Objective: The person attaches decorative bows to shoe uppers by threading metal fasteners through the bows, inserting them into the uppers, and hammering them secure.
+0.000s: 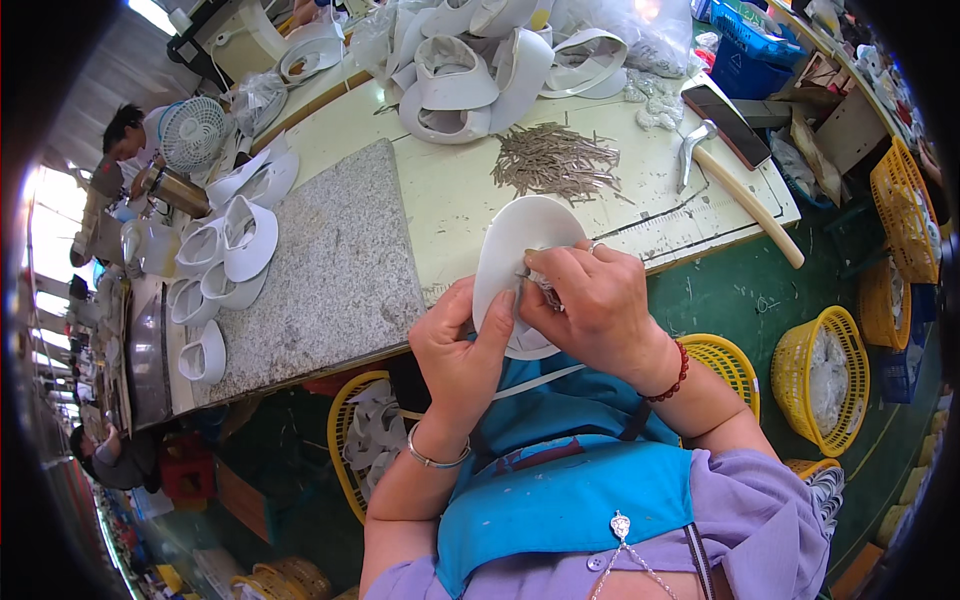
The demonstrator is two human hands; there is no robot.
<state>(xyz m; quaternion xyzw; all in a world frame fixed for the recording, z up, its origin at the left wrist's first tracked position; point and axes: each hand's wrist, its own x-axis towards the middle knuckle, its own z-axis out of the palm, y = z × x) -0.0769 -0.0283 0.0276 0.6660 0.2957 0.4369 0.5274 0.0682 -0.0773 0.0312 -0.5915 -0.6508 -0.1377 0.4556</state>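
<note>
A white visor point(505, 265) with a wide curved brim is held up in front of me, over the table's near edge. My left hand point(460, 345) grips it from the left, thumb on its inner face. My right hand point(590, 300) is closed at its inner side, fingertips pinched together there. Something small and greyish lies between those fingertips, but its kind is hidden. A thin white strip point(540, 381) trails below the visor. Behind it on the table is a heap of thin brown strips point(555, 160).
A grey stone slab point(330, 260) covers the table's left, with white visors point(248, 240) along its far side. More visors point(455, 75) are piled at the back. A hammer point(745, 190) and phone point(725, 125) lie right. Yellow baskets point(780, 385) stand on the floor.
</note>
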